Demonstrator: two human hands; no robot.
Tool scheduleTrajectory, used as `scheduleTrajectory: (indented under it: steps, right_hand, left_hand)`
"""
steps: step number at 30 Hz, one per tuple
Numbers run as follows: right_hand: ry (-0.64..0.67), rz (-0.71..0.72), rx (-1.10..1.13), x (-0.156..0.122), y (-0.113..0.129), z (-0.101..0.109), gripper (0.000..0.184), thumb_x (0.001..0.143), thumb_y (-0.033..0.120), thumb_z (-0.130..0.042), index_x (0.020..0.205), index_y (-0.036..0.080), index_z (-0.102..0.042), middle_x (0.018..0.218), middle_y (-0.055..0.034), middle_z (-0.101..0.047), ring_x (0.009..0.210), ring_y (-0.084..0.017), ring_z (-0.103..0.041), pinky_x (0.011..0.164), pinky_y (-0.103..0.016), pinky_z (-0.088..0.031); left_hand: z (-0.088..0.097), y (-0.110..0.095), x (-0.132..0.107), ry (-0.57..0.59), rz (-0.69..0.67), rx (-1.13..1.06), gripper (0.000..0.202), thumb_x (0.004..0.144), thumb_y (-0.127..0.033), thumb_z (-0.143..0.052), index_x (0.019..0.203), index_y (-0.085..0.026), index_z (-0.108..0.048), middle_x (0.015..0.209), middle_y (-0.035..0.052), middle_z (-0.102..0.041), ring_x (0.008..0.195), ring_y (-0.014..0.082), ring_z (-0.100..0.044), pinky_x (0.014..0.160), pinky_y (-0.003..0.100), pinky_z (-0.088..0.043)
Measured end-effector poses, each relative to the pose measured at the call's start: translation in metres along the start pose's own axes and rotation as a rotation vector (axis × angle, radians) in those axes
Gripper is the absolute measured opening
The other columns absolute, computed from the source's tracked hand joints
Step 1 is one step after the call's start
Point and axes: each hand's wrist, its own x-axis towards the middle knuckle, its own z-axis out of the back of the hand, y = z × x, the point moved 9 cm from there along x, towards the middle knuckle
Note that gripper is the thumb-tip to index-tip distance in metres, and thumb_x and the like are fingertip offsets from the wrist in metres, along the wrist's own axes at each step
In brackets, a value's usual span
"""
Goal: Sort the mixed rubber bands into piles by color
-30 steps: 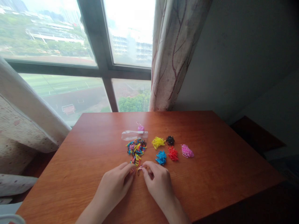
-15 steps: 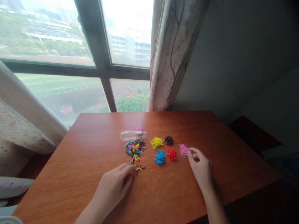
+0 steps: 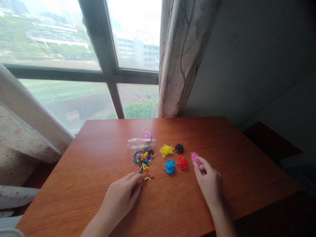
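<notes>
My left hand [image 3: 124, 191] rests at the near end of a mixed pile of coloured rubber bands [image 3: 143, 155], its thumb and fingers pinched together. What lies between those fingertips is too small to make out. Over at the pink rubber bands [image 3: 195, 158], my right hand [image 3: 209, 177] has closed thumb and forefinger against the heap's near edge; whether a band is pinched there is hidden. Between the hands sit separate heaps of yellow bands [image 3: 167, 150], black bands [image 3: 179, 148], blue bands [image 3: 169, 167] and red bands [image 3: 182, 162].
Behind the mixed pile a clear plastic bottle [image 3: 138, 143] lies on its side, with a pink cap with a loop [image 3: 148, 135] just beyond it. The wooden table [image 3: 98, 148] stands against a window, with a curtain [image 3: 175, 65] at its back edge.
My right hand has shifted slightly left and inward over the near edge of the pink heap. My left hand stays at the mixed pile. The view has moved a little.
</notes>
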Motion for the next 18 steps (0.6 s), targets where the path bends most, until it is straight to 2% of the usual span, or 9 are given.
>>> scheduleTrajectory:
  steps: [2,6,9,13,18]
  right_hand:
    - [0.027,0.055,0.062,-0.011,0.025,-0.008,0.033,0.095,0.042,-0.051,0.1,0.017,-0.072,0.061,-0.001,-0.064,0.051,-0.014,-0.058,0.056,-0.024,-0.043]
    - [0.172,0.169,0.194,-0.037,0.076,-0.037,0.023,0.097,0.029,-0.049,0.1,0.019,-0.07,0.072,-0.002,-0.069,0.059,-0.015,-0.063,0.06,-0.023,-0.045]
    - [0.26,0.238,0.238,-0.056,0.103,-0.054,0.021,0.096,0.022,-0.048,0.103,0.02,-0.068,0.081,-0.0026,-0.072,0.067,-0.016,-0.066,0.066,-0.024,-0.046]
    - [0.338,0.283,0.266,-0.069,0.116,-0.066,0.021,0.095,0.018,-0.047,0.102,0.022,-0.067,0.081,-0.002,-0.071,0.071,-0.017,-0.067,0.068,-0.025,-0.045]
    - [0.36,0.269,0.289,-0.07,0.115,-0.066,0.02,0.094,0.017,-0.048,0.099,0.023,-0.067,0.08,-0.0011,-0.071,0.071,-0.017,-0.066,0.068,-0.024,-0.045]
  left_hand:
    - [-0.002,0.001,0.0,-0.001,0.01,-0.004,0.026,0.1,-0.032,-0.037,0.099,-0.028,-0.063,0.092,0.0003,-0.069,0.078,0.0157,-0.067,0.067,0.023,-0.045]
    - [-0.003,-0.001,0.004,-0.005,0.018,0.004,0.024,0.099,-0.031,-0.039,0.1,-0.028,-0.063,0.093,-0.0001,-0.069,0.079,0.0159,-0.068,0.067,0.023,-0.044]
    - [-0.002,-0.003,0.008,-0.002,0.031,0.016,0.025,0.098,-0.029,-0.039,0.098,-0.027,-0.064,0.091,0.0002,-0.069,0.078,0.016,-0.067,0.066,0.023,-0.044]
    - [0.0,-0.005,0.012,0.008,0.037,0.033,0.025,0.097,-0.026,-0.04,0.094,-0.026,-0.064,0.088,0.0006,-0.069,0.075,0.016,-0.066,0.064,0.023,-0.043]
    - [-0.001,-0.006,0.012,-0.001,0.034,0.039,0.024,0.095,-0.023,-0.041,0.092,-0.025,-0.065,0.088,0.0011,-0.069,0.073,0.0155,-0.066,0.062,0.022,-0.042]
